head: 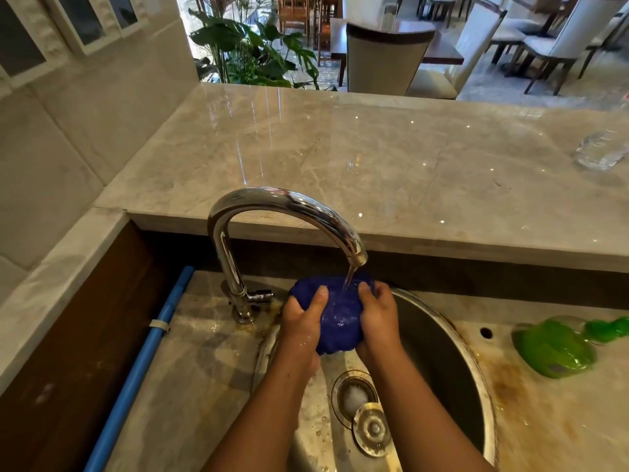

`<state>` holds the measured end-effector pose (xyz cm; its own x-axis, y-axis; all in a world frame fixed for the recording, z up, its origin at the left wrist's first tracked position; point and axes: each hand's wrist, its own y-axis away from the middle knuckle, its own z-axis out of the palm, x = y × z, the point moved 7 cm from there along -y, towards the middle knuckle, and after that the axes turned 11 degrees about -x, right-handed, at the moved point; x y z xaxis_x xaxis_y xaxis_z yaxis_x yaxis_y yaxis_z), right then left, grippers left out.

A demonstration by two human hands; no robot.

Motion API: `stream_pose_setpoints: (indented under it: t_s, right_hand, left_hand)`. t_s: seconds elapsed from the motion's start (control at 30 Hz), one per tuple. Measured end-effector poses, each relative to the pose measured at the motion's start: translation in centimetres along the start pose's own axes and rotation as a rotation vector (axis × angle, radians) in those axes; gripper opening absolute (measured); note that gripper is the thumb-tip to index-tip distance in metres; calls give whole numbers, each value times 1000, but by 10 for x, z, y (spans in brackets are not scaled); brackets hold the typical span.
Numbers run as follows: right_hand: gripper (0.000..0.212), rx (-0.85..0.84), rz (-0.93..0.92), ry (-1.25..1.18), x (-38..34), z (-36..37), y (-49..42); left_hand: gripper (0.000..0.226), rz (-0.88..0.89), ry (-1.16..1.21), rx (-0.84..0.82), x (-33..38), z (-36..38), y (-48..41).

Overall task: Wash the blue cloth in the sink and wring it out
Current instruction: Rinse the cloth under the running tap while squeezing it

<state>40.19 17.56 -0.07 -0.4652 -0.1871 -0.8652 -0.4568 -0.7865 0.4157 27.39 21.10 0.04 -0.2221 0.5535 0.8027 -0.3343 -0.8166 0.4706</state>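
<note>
Your left hand (303,318) and right hand (377,315) both grip the blue cloth (337,321), which is bunched into a wad between them. The cloth is held above the sink (452,335), near its rear rim and directly under the spout of the chrome tap (272,206). A stream of water (350,277) runs from the spout onto the top of the cloth and lands between your two thumbs. Each thumb presses on the upper face of the wad. The remaining fingers curl around its sides and are mostly hidden behind it. Both hands look wet.

Below the cloth, the drain (354,393) sits in the bottom of the sink, with a round metal stopper (371,429) lying just beside it, toward you. On the counter (190,352), to the right of the sink, lies a green plastic item (554,349). A blue pipe (149,349) runs along the counter's left edge. A clear container (599,149) stands at the far right of the raised counter (374,148) behind the sink.
</note>
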Motion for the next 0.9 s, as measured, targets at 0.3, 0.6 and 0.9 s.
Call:
stream_pose_setpoints:
  t_s: [0.3, 0.6, 0.9]
  right_hand:
    - [12, -47, -32, -22, -7, -1, 12]
    - [48, -117, 147, -461, 26, 8, 29]
    - [23, -19, -151, 67, -1, 7, 25]
  left_hand:
    - [25, 68, -535, 92, 21, -1, 3]
    - [37, -75, 78, -99, -4, 10, 6]
    - [35, -37, 125, -9, -9, 17, 13]
